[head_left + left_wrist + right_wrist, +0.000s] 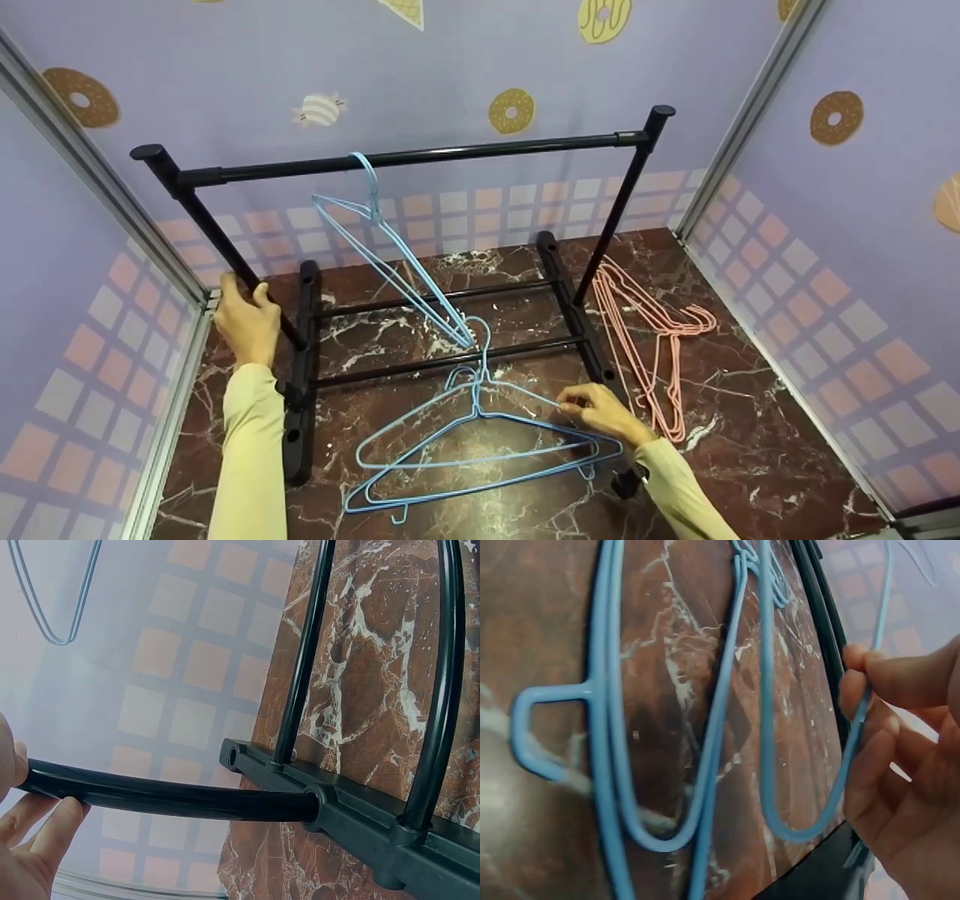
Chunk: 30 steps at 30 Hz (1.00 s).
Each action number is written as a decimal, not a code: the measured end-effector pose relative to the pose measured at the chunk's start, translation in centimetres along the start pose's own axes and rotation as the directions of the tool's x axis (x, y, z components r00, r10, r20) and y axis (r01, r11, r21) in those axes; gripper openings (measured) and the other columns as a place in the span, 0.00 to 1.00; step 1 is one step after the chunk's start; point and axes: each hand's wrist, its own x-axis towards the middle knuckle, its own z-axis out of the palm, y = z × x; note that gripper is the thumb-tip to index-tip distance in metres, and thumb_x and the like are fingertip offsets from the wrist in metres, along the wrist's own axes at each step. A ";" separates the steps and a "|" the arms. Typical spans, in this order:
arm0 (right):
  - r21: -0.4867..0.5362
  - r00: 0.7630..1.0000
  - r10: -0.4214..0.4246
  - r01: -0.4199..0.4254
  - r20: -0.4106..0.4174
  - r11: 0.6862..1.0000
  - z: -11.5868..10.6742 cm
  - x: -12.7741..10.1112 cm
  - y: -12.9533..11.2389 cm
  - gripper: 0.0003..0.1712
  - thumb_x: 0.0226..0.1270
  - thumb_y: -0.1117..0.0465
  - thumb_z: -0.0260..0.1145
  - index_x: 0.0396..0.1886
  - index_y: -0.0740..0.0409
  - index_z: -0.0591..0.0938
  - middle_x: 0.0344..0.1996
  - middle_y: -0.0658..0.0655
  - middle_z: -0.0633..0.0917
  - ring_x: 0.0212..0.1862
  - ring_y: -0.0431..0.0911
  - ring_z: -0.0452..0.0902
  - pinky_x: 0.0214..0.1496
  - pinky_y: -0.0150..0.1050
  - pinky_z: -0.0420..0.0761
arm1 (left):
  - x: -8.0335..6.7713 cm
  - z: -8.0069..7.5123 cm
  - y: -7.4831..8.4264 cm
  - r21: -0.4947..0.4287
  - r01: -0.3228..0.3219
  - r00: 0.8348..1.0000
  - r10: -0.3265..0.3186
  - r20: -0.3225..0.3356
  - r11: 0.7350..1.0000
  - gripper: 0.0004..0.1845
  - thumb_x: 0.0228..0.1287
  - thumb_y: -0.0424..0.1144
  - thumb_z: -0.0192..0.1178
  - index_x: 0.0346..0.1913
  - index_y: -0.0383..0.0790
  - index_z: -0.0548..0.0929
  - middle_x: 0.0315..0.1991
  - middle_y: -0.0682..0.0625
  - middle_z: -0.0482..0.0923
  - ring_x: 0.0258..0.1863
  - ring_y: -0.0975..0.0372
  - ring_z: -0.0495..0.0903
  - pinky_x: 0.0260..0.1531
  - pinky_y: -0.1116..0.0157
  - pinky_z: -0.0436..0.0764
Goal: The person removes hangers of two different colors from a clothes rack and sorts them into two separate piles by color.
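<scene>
1. A small black metal garment rack (420, 156) is seen standing on a brown marble-patterned tabletop (750, 450), and its left upright post is gripped low down by the left hand (244, 319), with the fingers curled round the tube.
2. In the left wrist view the same black tube (172, 797) is shown held between thumb and fingers, close to where it enters the rack's base (360, 817).
3. Several thin light-blue wire hangers (480, 442) are found lying flat on the tabletop in front of the rack, overlapping one another.
4. The sloping shoulder wire of one of them is pinched by the right hand (600, 411); in the right wrist view the fingertips (870, 682) are closed on that wire.
5. One more blue wire hanger (390, 262) is hung from the top bar, and a heap of pink wire hangers (652, 330) is left lying to the right of the rack.
6. The blue hangers are judged light, springy, smooth-coated and prone to tangling; a hold near the hook's neck is judged the steadiest.
</scene>
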 end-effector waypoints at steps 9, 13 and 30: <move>-0.061 0.998 0.006 -0.002 0.062 0.998 0.7 -1.2 0.9 0.04 0.62 0.61 0.68 0.28 0.53 0.86 0.22 0.47 0.83 0.26 0.30 0.69 0.31 0.30 0.68 | 0.4 0.3 0.1 -0.009 -0.004 1.000 0.004 -0.005 1.000 0.16 0.70 0.38 0.60 0.54 0.34 0.74 0.47 0.29 0.83 0.53 0.30 0.78 0.53 0.37 0.72; -0.120 0.998 0.022 -0.014 0.062 0.993 1.3 -1.4 1.0 0.04 0.60 0.63 0.68 0.27 0.52 0.86 0.19 0.45 0.82 0.24 0.30 0.67 0.29 0.30 0.67 | 0.3 0.3 -0.1 0.001 -0.008 1.000 0.008 -0.015 1.000 0.16 0.69 0.38 0.62 0.54 0.33 0.74 0.46 0.27 0.83 0.51 0.29 0.78 0.52 0.37 0.72; -0.232 0.975 -0.169 0.132 -0.144 0.964 3.5 -2.2 1.6 0.06 0.47 0.71 0.72 0.23 0.57 0.86 0.20 0.49 0.80 0.26 0.39 0.72 0.31 0.33 0.73 | -0.1 0.1 -0.2 -0.001 0.007 1.000 -0.007 -0.005 1.000 0.16 0.69 0.38 0.61 0.56 0.35 0.74 0.48 0.29 0.83 0.53 0.30 0.78 0.54 0.38 0.72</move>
